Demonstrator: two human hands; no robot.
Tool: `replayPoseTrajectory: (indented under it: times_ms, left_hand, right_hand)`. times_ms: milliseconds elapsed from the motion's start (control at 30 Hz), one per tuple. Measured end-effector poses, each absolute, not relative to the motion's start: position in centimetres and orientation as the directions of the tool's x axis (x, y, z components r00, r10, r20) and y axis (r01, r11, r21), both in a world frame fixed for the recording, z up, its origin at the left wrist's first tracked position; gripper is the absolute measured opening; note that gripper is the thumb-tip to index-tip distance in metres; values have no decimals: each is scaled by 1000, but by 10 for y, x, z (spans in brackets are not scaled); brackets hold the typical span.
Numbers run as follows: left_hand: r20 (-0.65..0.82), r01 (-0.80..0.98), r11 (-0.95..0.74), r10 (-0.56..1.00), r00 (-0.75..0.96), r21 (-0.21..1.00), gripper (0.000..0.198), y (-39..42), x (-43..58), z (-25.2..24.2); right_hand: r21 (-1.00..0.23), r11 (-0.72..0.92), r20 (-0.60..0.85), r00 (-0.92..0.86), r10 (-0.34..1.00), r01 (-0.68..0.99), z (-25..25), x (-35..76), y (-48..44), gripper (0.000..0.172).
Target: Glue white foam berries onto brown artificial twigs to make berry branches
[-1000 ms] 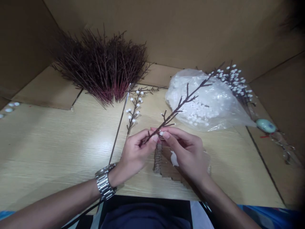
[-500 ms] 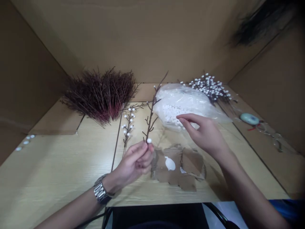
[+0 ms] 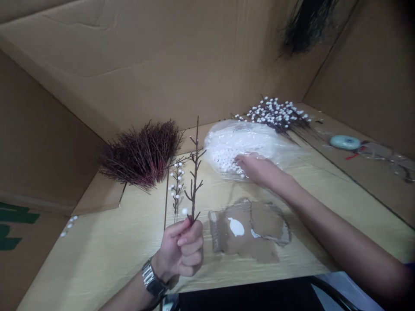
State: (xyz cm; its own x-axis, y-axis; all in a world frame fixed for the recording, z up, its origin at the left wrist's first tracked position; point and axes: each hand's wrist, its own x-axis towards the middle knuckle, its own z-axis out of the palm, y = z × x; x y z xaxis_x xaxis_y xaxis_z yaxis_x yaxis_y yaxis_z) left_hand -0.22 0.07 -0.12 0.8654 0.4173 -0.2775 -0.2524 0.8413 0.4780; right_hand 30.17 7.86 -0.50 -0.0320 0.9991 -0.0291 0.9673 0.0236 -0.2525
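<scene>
Upright in my closed left hand (image 3: 186,248) is a bare brown artificial twig (image 3: 193,177), pinched between thumb and forefinger. One white ball (image 3: 184,211) sits low on it, just above my thumb. My right hand (image 3: 254,166) reaches into the mouth of a clear plastic bag (image 3: 249,134). Its fingers are drawn together among many small white balls (image 3: 225,160); whatever they grip is hidden. Behind the held twig, another twig with white balls (image 3: 177,181) lies on the table. A torn cardboard piece (image 3: 227,242) carries a white glue puddle (image 3: 236,226).
A thick bundle of bare twigs (image 3: 142,155) lies at the back left. White-balled twigs (image 3: 277,112) are piled behind the bag. A pale green oval object (image 3: 345,142) lies at the right, and several loose white balls (image 3: 69,225) at the left. Cardboard walls (image 3: 181,65) surround the table.
My right hand has moved from above the bag's front down into the white balls. The left hand has turned the twig more upright and lowered it slightly. The camera view has tilted.
</scene>
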Motion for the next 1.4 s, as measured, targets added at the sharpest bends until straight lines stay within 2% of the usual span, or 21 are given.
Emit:
replayPoseTrajectory:
  times_ms: [100, 200, 267, 367, 500, 700, 867, 933, 1000, 1067, 1133, 1200, 1400]
  left_hand:
    - [-309, -215, 811, 432, 847, 545, 61, 2, -1, 0]
    - [-331, -192, 727, 510, 794, 659, 48, 7, 5, 1]
    - [-324, -192, 626, 613, 721, 756, 40, 10, 10, -1]
    - [-265, -184, 434, 779, 568, 882, 37, 13, 14, -8]
    - [-180, -130, 250, 899, 400, 960, 41, 13, 16, -15]
    - [-132, 23, 131, 945, 301, 991, 44, 12, 16, -16]
    - [-119, 92, 95, 945, 304, 991, 48, 11, 13, -20]
    - [-128, 134, 89, 940, 315, 987, 47, 10, 12, -21]
    - [-121, 177, 64, 935, 333, 982, 47, 9, 11, -21]
    - [-106, 216, 28, 927, 361, 976, 46, 8, 11, -19]
    - [-95, 260, -10, 917, 388, 965, 44, 7, 13, -15]
    - [-84, 308, -54, 905, 418, 950, 41, 6, 15, -11]
    - [-54, 346, -129, 880, 473, 929, 32, 7, 21, -2]
  right_hand:
    - [-265, 2, -33, -11, 999, 964, -4, 302, 79, 30]
    - [-267, -15, -20, 10, 1000, 964, -5, 301, 80, 30]
    - [-262, -15, -6, 13, 1000, 965, -5, 300, 79, 30]
    - [-253, 9, 14, -6, 1000, 967, -7, 298, 77, 30]
    - [-262, 37, 43, -27, 999, 964, -7, 298, 73, 29]
    - [-369, 115, 150, -63, 987, 922, 5, 295, 66, 29]
    - [-507, 257, 273, -129, 953, 823, 25, 280, 54, 21]
    - [-636, 311, 309, -135, 941, 706, 34, 276, 51, 17]
    - [-805, 327, 336, -74, 939, 495, 42, 275, 48, 13]
    - [-915, 307, 324, 22, 946, 262, 50, 278, 47, 12]
    - [-948, 292, 302, 69, 951, 130, 56, 282, 46, 16]
    - [-951, 300, 304, 63, 950, 76, 61, 287, 45, 19]
    - [-928, 328, 339, 40, 940, 175, 69, 292, 41, 23]
